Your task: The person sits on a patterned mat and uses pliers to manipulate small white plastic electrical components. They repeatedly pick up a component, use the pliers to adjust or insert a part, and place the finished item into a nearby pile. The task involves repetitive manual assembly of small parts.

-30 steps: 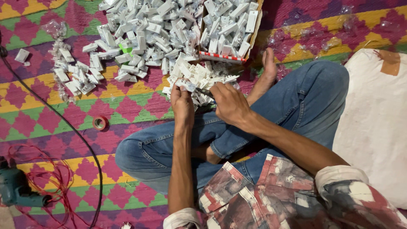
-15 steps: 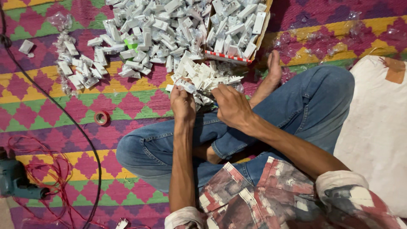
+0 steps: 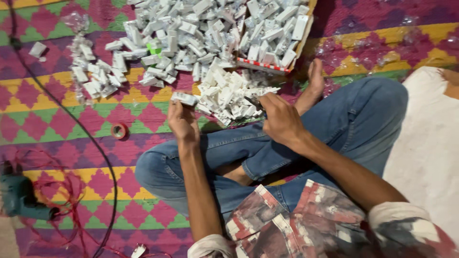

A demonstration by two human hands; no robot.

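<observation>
I sit cross-legged in blue jeans on a patterned mat. My left hand (image 3: 181, 122) holds one small white plastic piece (image 3: 184, 98) at its fingertips, lifted to the left of the near pile. My right hand (image 3: 282, 119) is closed, its fingers at the edge of the near pile of white plastic pieces (image 3: 229, 93) in front of my legs. I cannot tell whether it grips a piece. A much bigger heap of the same white pieces (image 3: 191, 33) lies beyond, partly in a cardboard box (image 3: 287, 57).
A row of white pieces in clear wrap (image 3: 91, 71) lies at the left. A red tape roll (image 3: 118, 130) sits on the mat, a black cable (image 3: 62, 105) curves past it, and a green power drill (image 3: 19, 196) with red wire is bottom left. White cloth (image 3: 425, 157) lies right.
My left hand has drawn away from the near pile toward the left with one white piece in it. My right hand stays at the pile.
</observation>
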